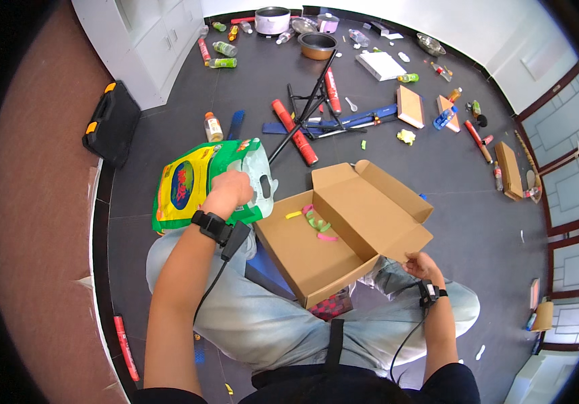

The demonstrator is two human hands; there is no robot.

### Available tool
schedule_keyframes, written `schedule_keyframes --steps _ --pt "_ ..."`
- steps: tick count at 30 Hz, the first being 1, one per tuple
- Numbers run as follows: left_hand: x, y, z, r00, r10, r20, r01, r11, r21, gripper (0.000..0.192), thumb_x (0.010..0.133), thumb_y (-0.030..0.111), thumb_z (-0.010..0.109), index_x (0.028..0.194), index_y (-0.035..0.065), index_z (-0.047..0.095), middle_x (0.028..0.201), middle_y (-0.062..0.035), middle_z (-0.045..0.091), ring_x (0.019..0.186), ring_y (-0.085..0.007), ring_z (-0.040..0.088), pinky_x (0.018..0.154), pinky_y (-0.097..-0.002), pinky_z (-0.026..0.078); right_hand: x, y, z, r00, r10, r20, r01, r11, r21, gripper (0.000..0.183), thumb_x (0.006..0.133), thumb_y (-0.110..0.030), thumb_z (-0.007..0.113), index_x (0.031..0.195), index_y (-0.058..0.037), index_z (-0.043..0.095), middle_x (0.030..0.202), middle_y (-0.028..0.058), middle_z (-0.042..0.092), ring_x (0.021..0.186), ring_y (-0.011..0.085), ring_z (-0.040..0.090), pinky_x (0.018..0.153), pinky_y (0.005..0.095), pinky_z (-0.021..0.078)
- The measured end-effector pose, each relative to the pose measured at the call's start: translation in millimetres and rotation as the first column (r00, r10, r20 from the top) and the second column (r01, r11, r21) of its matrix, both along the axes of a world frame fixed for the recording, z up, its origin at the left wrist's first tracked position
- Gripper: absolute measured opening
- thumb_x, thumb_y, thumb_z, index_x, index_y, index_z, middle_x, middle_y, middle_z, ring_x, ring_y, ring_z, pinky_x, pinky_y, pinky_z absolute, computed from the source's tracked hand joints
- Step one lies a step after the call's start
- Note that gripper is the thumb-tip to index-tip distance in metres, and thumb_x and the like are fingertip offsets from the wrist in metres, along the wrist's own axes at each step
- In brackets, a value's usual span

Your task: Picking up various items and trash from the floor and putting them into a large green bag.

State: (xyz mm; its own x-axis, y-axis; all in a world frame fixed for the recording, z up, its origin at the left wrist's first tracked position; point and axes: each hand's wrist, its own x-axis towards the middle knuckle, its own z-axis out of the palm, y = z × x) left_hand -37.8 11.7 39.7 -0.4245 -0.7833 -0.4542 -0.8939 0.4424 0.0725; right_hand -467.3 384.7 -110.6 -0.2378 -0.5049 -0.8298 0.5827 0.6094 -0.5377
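Note:
My left hand (pixel 231 189) is closed on the upper edge of a green and yellow plastic bag (pixel 183 187), beside its cut-out handle. The bag bears printing, and its inside is mostly hidden. To its right an opened brown cardboard box (pixel 289 252) rests in front of my crossed legs, its lid folded back. Pink, green and yellow curled strips (pixel 318 223) lie on the box floor. At the near right corner of the lid, my right hand (pixel 422 266) pinches a cardboard flap (pixel 404 247) between thumb and fingers.
Beyond the box, red tubes (pixel 294 132) and a black folding stand (pixel 305 112) lie on the dark tile floor. An orange-capped bottle (pixel 213 127) stands behind the bag. A black case (pixel 113 123) leans at the left; pots (pixel 318 46) and several bottles are scattered farther back.

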Motion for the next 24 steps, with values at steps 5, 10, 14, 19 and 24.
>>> schedule_keyframes --steps 5,10,14,19,24 --pt "5.7 9.7 2.4 0.999 0.005 0.054 -0.007 0.999 0.035 0.03 0.077 0.02 0.049 0.098 0.0049 0.064 0.105 -0.0154 0.061 0.098 -0.0311 0.058 0.08 -0.0405 0.047 52.5 -46.6 41.1 0.789 0.463 -0.405 -0.271 0.853 0.446 0.018 0.083 -0.012 0.048 0.089 0.0022 0.057 0.075 0.0161 0.065 0.066 0.023 0.066 0.059 0.0306 0.0522" --pt "1.0 10.1 7.9 0.996 -0.028 0.089 0.023 0.998 0.066 0.03 0.078 0.02 0.048 0.098 0.0059 0.064 0.105 -0.0148 0.061 0.098 -0.0305 0.058 0.08 -0.0402 0.047 58.0 -74.9 13.3 0.083 0.858 -0.507 -0.214 0.512 0.832 0.024 0.078 -0.017 0.051 0.087 0.0021 0.062 0.08 0.0209 0.064 0.073 0.0295 0.065 0.067 0.0372 0.0519" --pt "2.6 6.8 3.9 0.992 -0.067 0.111 0.058 0.995 0.083 0.03 0.079 0.02 0.048 0.098 0.0064 0.065 0.105 -0.0138 0.061 0.098 -0.0291 0.059 0.08 -0.0404 0.047 95.7 -126.1 -12.1 -0.14 0.776 -0.615 -0.444 0.506 0.739 0.027 0.076 -0.022 0.051 0.088 -0.0006 0.062 0.088 0.0241 0.061 0.085 0.0347 0.06 0.074 0.044 0.0481" --pt "0.1 9.1 14.1 0.998 -0.043 0.043 0.04 0.997 0.064 0.031 0.078 0.024 0.046 0.088 0.0029 0.066 0.096 -0.0181 0.062 0.091 -0.0332 0.06 0.08 -0.0431 0.045 154.0 -187.7 -78.9 -0.007 0.778 -0.628 -0.75 0.411 0.518 0.026 0.078 -0.021 0.048 0.09 -0.0033 0.062 0.088 0.0215 0.062 0.087 0.0355 0.06 0.079 0.0429 0.0466" --pt "-27.5 6.3 13.1 0.998 -0.031 0.062 0.028 0.998 0.057 0.026 0.078 0.021 0.048 0.091 0.0093 0.067 0.098 -0.0129 0.064 0.092 -0.0281 0.061 0.08 -0.0428 0.041 174.2 -215.2 -144.4 -0.043 0.723 -0.69 -0.695 0.474 0.541 0.031 0.08 -0.02 0.047 0.103 -0.0024 0.059 0.104 0.0235 0.056 0.099 0.0339 0.055 0.086 0.0402 0.0442"
